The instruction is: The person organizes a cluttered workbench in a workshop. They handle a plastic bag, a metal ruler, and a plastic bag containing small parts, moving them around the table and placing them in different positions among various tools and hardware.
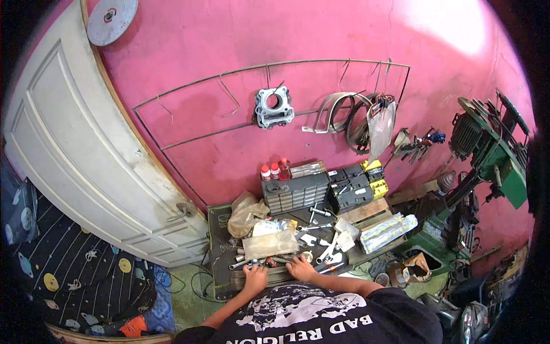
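My left hand (255,277) lies flat on the near edge of a dark, cluttered tool mat (218,252), fingers spread over loose metal wrenches (240,264). Just to its right, my right hand (301,268) rests palm down among more small tools and sockets, next to a screwdriver (331,268). Neither hand is closed around anything. A crumpled clear plastic bag (269,243) lies right beyond both hands.
A grey drawer organiser (295,194) with small red-capped bottles (274,171) stands against the pink wall, a black and yellow tool case (358,186) beside it. A green drill press (487,160) is at right, a white door (74,149) at left, and an engine cylinder (274,107) hangs on a wire rack.
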A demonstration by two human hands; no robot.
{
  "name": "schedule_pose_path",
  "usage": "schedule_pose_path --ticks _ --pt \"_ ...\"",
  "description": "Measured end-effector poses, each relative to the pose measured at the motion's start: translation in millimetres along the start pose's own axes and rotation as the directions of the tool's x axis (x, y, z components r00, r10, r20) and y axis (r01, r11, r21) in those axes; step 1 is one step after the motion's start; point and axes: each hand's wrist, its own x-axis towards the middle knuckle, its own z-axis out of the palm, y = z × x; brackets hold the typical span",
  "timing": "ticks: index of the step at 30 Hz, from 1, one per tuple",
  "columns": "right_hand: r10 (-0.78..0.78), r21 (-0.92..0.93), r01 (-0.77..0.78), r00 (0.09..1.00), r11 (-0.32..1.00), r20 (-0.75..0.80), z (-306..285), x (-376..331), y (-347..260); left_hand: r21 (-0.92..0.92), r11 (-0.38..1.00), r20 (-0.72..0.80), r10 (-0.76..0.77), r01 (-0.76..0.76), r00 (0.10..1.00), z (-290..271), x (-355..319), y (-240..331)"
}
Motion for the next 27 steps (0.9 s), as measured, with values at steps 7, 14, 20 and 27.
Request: schedule_pose_path --ticks 7,14,20,27 --pt "-0.041 0.034 0.041 0.999 0.999 0.012 7.6 5.0 3.8 0.043 0.998 -0.033 0.036 -0.035 0.999 14.5 -4.2 -8.5" --pt "-0.032 0.065 0.029 0.999 0.997 0.043 12.7 5.1 5.7 0.021 0.997 -0.066 0.075 -0.074 0.995 26.6 -8.3 -13.9" --pt "-0.027 -0.033 0.027 1.0 0.999 0.015 22.3 1.8 2.2 0.059 0.997 -0.046 0.051 -0.048 0.998 21.3 -8.5 -10.1" --pt "-0.088 0.002 0.088 0.995 0.996 0.042 24.0 2.7 2.1 0.071 0.993 -0.092 0.099 -0.093 0.991 22.5 -9.7 -14.0"
